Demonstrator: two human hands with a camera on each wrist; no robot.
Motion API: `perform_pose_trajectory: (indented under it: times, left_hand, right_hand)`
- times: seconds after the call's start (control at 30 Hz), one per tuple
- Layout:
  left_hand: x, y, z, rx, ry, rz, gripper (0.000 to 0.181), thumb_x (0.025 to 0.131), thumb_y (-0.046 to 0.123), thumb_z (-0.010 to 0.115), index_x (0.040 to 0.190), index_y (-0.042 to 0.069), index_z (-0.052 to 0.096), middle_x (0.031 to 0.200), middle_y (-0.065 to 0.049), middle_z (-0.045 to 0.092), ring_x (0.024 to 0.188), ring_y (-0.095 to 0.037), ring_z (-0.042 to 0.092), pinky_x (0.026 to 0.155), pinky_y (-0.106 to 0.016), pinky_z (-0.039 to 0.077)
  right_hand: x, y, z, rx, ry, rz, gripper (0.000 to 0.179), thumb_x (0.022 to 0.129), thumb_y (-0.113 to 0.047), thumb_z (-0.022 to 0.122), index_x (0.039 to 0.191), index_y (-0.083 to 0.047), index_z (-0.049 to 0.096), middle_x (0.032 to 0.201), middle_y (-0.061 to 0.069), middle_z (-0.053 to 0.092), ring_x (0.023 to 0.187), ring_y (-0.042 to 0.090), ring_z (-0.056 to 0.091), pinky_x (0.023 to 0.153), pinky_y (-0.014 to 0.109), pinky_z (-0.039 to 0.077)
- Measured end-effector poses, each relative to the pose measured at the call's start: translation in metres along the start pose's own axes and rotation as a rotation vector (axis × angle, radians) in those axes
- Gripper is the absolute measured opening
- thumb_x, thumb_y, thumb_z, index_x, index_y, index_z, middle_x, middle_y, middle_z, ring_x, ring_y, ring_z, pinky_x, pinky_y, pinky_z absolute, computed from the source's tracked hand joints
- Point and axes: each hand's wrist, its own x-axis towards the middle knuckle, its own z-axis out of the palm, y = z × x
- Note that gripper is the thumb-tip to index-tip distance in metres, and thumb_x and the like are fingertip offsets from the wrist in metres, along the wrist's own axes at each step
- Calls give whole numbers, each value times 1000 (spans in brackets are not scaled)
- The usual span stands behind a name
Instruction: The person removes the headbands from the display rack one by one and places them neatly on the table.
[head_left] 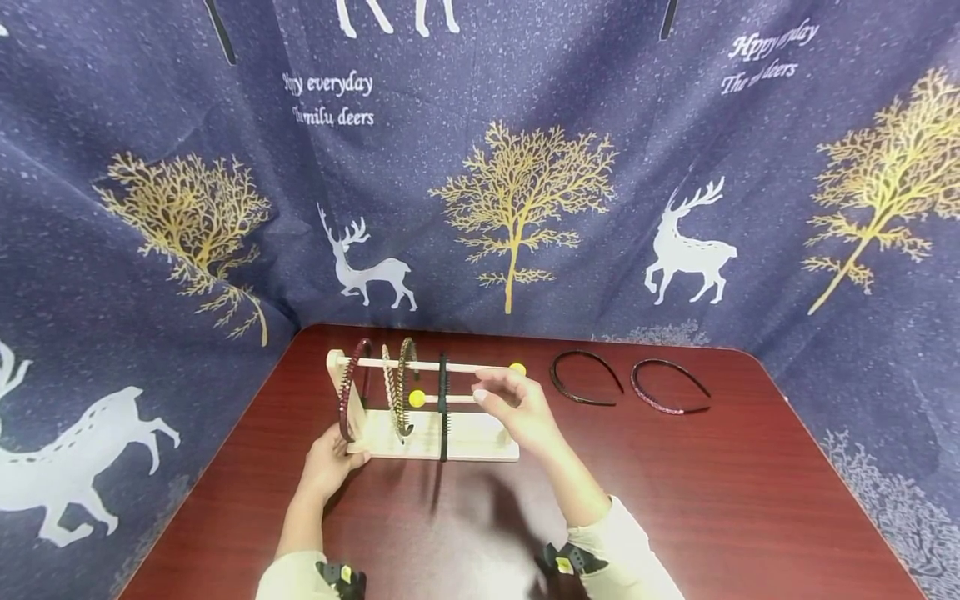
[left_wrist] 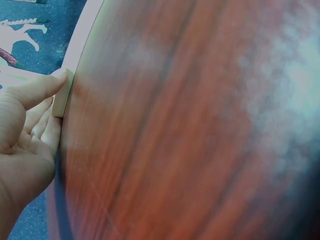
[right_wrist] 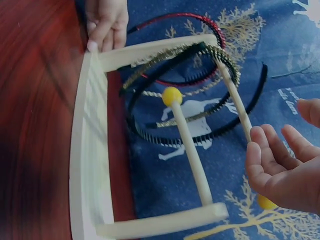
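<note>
A pale wooden headband rack (head_left: 480,442) stands on the table, with two rods ending in yellow balls. My left hand (head_left: 327,463) grips the left end of its base; in the left wrist view the thumb (left_wrist: 59,76) lies on the base edge. On the upper rod hang a dark red headband (head_left: 345,404), a cream braided one (head_left: 388,385), a gold one (head_left: 401,392) and a black toothed headband (head_left: 444,435). My right hand (head_left: 525,412) holds nothing, its fingers loosely bent beside the upper rod's right part. In the right wrist view its fingertips (right_wrist: 256,134) overlap the rod's end.
Two more headbands lie on the dark red table (head_left: 675,500) right of the rack: a dark one (head_left: 585,401) and one with pink sparkle (head_left: 660,407). Behind the table hangs a blue cloth (head_left: 465,275) printed with deer and trees.
</note>
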Motion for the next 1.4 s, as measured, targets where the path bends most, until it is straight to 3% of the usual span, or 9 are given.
perform_pose_trajectory:
  times: [0.2,0.5,0.6,0.7,0.8,0.9,1.1,1.23,1.4]
  left_hand:
    - [1,0,-2,13,2,-8,35,76,-5,72,104,-5,51,129,-31,46,124,-38,39,101,-40,34]
    - [-1,0,0,-1,-2,4,36,75,-6,72,104,-6,50,128,-31,46,125,-37,38,101,-39,34]
    - [-1,0,0,1,8,8,36,75,-6,72,104,-6,51,128,-31,46,124,-37,39,101,-39,35]
    - [0,-1,0,7,9,10,35,75,-5,72,103,-5,51,128,-31,47,124,-38,40,101,-39,35]
    - [0,-2,0,9,7,6,35,75,-5,73,102,-4,51,128,-31,47,124,-37,40,100,-39,35]
    - [1,-3,0,11,7,0,35,74,-6,72,102,-3,52,128,-30,47,124,-37,40,100,-38,36]
    - [0,-4,0,17,11,4,36,74,-5,73,103,-4,51,126,-32,48,122,-39,41,100,-39,36]
    - [-1,-3,0,2,8,3,36,74,-5,73,103,-5,51,126,-32,48,123,-38,41,100,-39,36]
    - [1,-5,0,-1,8,9,35,74,-6,72,102,-4,52,126,-31,49,123,-37,41,100,-38,36]
  right_hand:
    - [9,12,12,46,2,36,26,87,3,61,111,10,58,101,23,64,88,18,64,78,27,51]
    - [13,16,28,24,-24,82,28,87,-2,60,112,10,58,101,18,64,79,10,61,68,25,51]
    - [15,21,31,42,-37,89,28,88,-3,59,112,10,57,98,16,65,82,15,64,69,27,52]
    - [20,35,34,74,-41,103,27,89,-5,59,112,9,57,97,15,66,86,26,66,73,38,53]
    - [24,48,37,91,-30,135,28,88,-9,62,113,5,59,95,14,68,88,35,65,83,45,48]
    - [26,50,42,124,-9,163,31,88,-16,64,111,4,59,89,13,68,87,39,64,81,45,49]
    - [30,49,52,230,43,196,32,84,-17,67,104,6,57,82,14,67,73,28,67,63,36,55]
    - [29,50,53,253,55,187,27,82,-8,66,101,8,56,82,14,68,66,18,65,62,37,56]
    - [27,51,53,280,42,162,23,81,4,60,102,12,54,89,27,65,69,14,64,59,28,54]
